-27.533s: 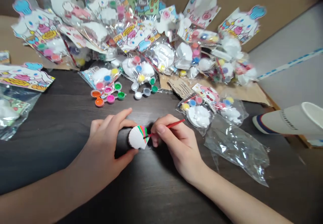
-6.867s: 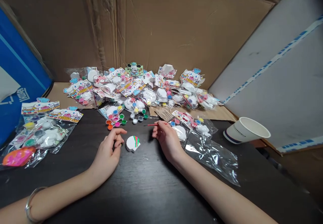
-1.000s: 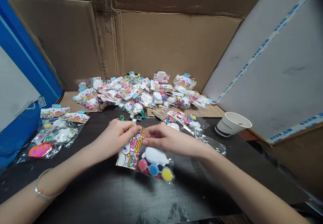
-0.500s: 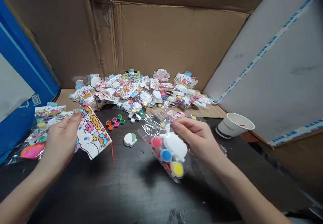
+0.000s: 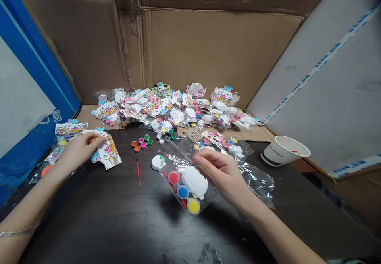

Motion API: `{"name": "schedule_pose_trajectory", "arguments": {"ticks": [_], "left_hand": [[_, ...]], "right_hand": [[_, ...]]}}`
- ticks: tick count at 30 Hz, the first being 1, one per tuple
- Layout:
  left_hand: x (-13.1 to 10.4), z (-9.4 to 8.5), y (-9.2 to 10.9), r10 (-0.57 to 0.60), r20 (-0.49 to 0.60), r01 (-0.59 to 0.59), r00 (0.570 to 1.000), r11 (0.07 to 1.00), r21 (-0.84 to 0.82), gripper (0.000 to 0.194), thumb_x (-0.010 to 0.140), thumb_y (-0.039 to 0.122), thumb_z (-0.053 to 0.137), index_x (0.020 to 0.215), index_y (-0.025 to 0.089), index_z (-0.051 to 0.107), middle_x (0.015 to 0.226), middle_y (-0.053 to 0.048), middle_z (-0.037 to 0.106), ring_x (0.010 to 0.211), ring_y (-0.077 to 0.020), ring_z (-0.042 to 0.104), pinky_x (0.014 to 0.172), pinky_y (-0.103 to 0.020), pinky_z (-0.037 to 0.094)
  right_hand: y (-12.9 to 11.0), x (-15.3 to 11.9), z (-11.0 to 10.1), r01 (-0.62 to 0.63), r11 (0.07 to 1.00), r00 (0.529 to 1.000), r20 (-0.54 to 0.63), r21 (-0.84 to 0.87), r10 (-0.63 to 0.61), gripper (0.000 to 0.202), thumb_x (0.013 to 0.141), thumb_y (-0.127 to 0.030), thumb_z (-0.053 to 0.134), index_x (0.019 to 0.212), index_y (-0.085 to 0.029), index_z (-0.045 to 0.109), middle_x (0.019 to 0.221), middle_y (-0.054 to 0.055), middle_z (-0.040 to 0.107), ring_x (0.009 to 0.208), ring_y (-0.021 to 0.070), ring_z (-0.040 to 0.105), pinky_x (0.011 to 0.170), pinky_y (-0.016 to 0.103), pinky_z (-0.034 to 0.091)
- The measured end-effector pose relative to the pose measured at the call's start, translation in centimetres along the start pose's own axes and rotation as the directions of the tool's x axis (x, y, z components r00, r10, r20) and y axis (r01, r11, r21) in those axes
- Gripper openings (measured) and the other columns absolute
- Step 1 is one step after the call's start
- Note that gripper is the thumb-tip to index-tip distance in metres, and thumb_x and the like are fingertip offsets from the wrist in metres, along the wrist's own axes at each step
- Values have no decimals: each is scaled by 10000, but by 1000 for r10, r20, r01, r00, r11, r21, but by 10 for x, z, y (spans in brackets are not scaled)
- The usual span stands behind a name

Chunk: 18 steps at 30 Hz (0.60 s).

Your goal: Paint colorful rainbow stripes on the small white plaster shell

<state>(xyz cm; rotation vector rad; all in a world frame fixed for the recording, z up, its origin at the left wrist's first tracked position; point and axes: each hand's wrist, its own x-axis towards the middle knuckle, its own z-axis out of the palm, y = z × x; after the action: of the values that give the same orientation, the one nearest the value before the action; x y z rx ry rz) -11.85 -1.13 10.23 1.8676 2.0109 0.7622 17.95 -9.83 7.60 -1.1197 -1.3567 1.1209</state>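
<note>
Your right hand (image 5: 218, 173) pinches the clear kit bag (image 5: 193, 182); your left hand (image 5: 81, 151), far left of it, grips the printed card (image 5: 107, 153).

Near eight o'clock, the left edge cropped a thin silver bracelet (image 5: 18, 233); the left hand (image 5: 81, 149) covered part of the printed white cardboard header (image 5: 107, 154). The right hand (image 5: 218, 171) hid part of the clear plastic bag (image 5: 207, 201). Near three, lettering on the white paper cup (image 5: 281, 153) was too small to read. At six, the bottom edge cropped crumpled clear plastic (image 5: 212, 255).
</note>
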Motion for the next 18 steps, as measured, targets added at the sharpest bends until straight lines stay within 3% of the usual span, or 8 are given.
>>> {"name": "schedule_pose_trajectory", "arguments": {"ticks": [2,4,6,7,9,11,14,18], "left_hand": [[-7,-1,7,88,-18,-86,996,993,82,329,770,441,551,865,135,627,879,-118,629,1023,-390,543,791,-368,388],[-18,-5,20,169,-35,-164,985,979,123,407,825,446,481,991,96,609,1113,-191,583,1196,-424,431,935,-435,334],[-30,-7,36,245,-14,-243,969,965,93,399,830,466,458,1019,152,617,1115,-134,610,1113,-344,520,915,-400,383],[-35,-7,43,319,32,-319,947,948,-2,401,830,495,444,998,182,631,1084,-105,640,1046,-310,564,876,-384,415],[-41,-4,56,417,174,-382,892,902,-201,402,848,516,432,992,213,654,1037,-69,684,985,-261,609,848,-356,447],[-41,1,65,467,290,-359,836,863,-356,411,868,504,420,929,192,681,932,-63,717,899,-221,641,817,-325,477],[-35,10,71,518,464,-257,719,818,-514,356,871,424,452,888,166,696,822,-53,734,760,-167,650,713,-271,503],[-35,15,75,562,600,-149,570,788,-597,297,859,384,510,869,167,713,790,-46,741,683,-144,646,634,-245,496]], "right_hand": [[2,-2,4,-17,999,999,30,37,16,420,751,-562,618,678,-151,570,540,-46,388,465,49,269,416,199,222],[4,-3,7,-21,998,999,50,55,19,426,744,-569,622,683,-150,570,544,-45,397,463,47,269,417,199,224],[5,-3,10,-27,997,997,67,70,22,433,735,-575,629,671,-152,562,534,-48,389,462,48,269,417,200,223],[5,-3,11,-35,996,997,78,81,29,437,731,-578,632,664,-153,557,524,-53,376,459,48,266,416,200,221],[6,-3,13,-56,993,994,96,101,47,443,726,-584,634,658,-154,551,512,-60,358,452,46,259,413,200,215],[7,-4,15,-81,990,991,113,116,67,448,721,-588,639,657,-154,549,507,-63,353,447,43,252,410,200,209],[7,-7,17,-116,983,986,137,141,97,456,713,-594,647,657,-153,546,497,-70,345,435,38,239,402,199,196],[6,-14,14,-173,973,977,150,154,150,479,686,-615,660,641,-155,536,482,-76,329,424,35,231,396,203,179]]}}
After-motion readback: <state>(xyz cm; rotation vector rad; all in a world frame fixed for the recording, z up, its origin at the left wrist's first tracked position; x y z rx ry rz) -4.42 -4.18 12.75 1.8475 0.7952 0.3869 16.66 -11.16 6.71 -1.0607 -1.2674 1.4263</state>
